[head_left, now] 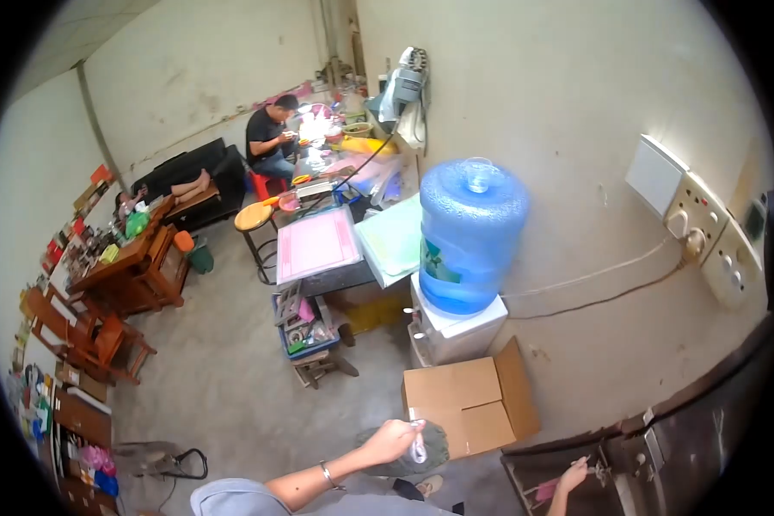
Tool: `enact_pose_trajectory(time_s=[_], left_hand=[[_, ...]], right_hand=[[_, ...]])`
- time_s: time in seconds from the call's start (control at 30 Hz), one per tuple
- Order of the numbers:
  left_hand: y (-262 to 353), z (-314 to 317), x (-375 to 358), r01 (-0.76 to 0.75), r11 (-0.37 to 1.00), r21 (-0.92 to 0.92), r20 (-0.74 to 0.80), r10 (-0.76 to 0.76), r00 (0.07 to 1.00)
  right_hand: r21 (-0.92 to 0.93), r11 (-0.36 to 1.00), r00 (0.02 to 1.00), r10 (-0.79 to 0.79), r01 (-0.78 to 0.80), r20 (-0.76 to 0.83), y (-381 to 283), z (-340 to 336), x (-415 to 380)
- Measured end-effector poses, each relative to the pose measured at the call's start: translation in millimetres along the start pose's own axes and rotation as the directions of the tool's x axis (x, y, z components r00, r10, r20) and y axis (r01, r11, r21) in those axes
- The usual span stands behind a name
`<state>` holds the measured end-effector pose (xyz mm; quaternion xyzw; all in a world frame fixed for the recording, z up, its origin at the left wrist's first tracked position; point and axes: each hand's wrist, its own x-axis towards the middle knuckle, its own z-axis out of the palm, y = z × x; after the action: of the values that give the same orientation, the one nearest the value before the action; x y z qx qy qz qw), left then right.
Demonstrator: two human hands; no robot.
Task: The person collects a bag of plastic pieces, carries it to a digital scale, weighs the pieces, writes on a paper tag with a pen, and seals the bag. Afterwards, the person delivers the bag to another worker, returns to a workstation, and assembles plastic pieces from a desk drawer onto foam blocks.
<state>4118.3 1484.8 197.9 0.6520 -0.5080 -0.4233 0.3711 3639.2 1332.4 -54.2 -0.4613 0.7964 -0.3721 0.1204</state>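
My left hand (394, 440) reaches forward from a grey sleeve, with a metal bangle at the wrist. Its fingers are closed on a small white hanging thing (418, 449), whose kind I cannot make out. Just beyond that hand lies an open cardboard box (456, 387) on the floor. At the lower right, my right hand (574, 476) is raised beside a dark door or cabinet (688, 430). Its fingers are curled together near a metal fitting (602, 471) on the dark surface; what they hold, if anything, is too small to name.
A water dispenser (464, 331) with a blue bottle (473, 232) stands against the wall. Past it, a cluttered table (318, 279) carries pink and green sheets. A person (267, 133) sits working at its far end; another reclines on a black sofa (224, 185). Wooden furniture (138, 267) lines the left.
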Motion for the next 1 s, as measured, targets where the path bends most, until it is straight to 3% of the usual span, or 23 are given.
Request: enact_pose_trajectory(time_s=[0.07, 0.13, 0.17, 0.2, 0.27, 0.33, 0.37, 0.4, 0.47, 0.53, 0.6, 0.67, 0.73, 0.8, 0.83, 0.9, 1.0], left_hand=[[1, 1, 1, -0.047, 0.999, -0.026, 0.066, 0.049, 0.997], [1, 0, -4, -0.059, 0.998, -0.021, 0.190, 0.062, 0.980], [-1, -4, -4, -0.055, 0.998, -0.003, 0.208, 0.055, 0.977], [-1, -7, -4, -0.060, 0.998, 0.014, 0.227, 0.055, 0.972], [4, -13, 0, -0.066, 0.998, -0.021, 0.366, 0.069, 0.928], [0, -12, 7, -0.121, 0.989, 0.087, 0.449, 0.070, 0.891], [-3, -4, 8, -0.152, 0.987, 0.053, 0.460, 0.111, 0.881], [3, 11, 15, -0.203, 0.978, 0.041, 0.567, 0.145, 0.811], [9, 31, 18, -0.278, 0.960, 0.039, 0.622, 0.194, 0.758], [13, 59, 25, -0.288, 0.958, 0.001, 0.694, 0.207, 0.690], [30, 88, 29, -0.239, 0.970, -0.031, 0.765, 0.177, 0.619], [44, 123, 30, -0.239, 0.970, -0.050, 0.817, 0.177, 0.549], [64, 159, 29, -0.168, 0.983, -0.073, 0.874, 0.145, 0.464], [74, 207, 34, -0.226, 0.962, -0.152, 0.889, 0.233, 0.394], [86, 232, 35, -0.239, 0.961, -0.137, 0.907, 0.219, 0.360], [116, 280, 38, -0.218, 0.969, -0.115, 0.942, 0.176, 0.286], [140, 369, 40, -0.209, 0.959, -0.192, 0.942, 0.239, 0.233]], right_hand=[[0.184, 0.982, 0.990, -0.054, 0.030, 0.128, -8, -29, -17], [0.124, 0.991, 0.998, -0.053, 0.049, 0.024, -55, -46, -61], [0.117, 0.993, 0.999, -0.018, 0.012, 0.047, -69, -51, -81], [0.254, 0.952, 0.983, 0.180, -0.169, -0.020, -83, -57, -109], [0.076, 0.991, 0.993, 0.116, -0.114, -0.022, -82, -75, -158], [0.041, 0.986, 0.986, 0.164, -0.164, 0.018, -85, -96, -213], [-0.022, 0.984, 0.983, 0.176, -0.175, 0.061, -82, -110, -247], [-0.090, 0.971, 0.971, 0.229, -0.222, 0.068, -78, -136, -298], [-0.092, 0.936, 0.933, 0.349, -0.341, 0.090, -92, -170, -353], [-0.158, 0.829, 0.835, 0.549, -0.536, 0.045, -85, -191, -407], [-0.202, 0.809, 0.833, 0.547, -0.552, -0.088, -52, -205, -463], [-0.458, 0.679, 0.801, 0.581, -0.574, -0.142, -30, -228, -511], [-0.565, 0.537, 0.758, 0.589, -0.626, -0.280, -16, -243, -548], [-0.460, 0.608, 0.761, 0.545, -0.647, -0.352, -5, -261, -565], [-0.453, 0.682, 0.814, 0.535, -0.574, -0.227, 32, -264, -583], [-0.430, 0.588, 0.723, 0.619, -0.685, -0.306, 40, -273, -566], [-0.377, 0.537, 0.652, 0.679, -0.755, -0.337, 67, -276, -514]])
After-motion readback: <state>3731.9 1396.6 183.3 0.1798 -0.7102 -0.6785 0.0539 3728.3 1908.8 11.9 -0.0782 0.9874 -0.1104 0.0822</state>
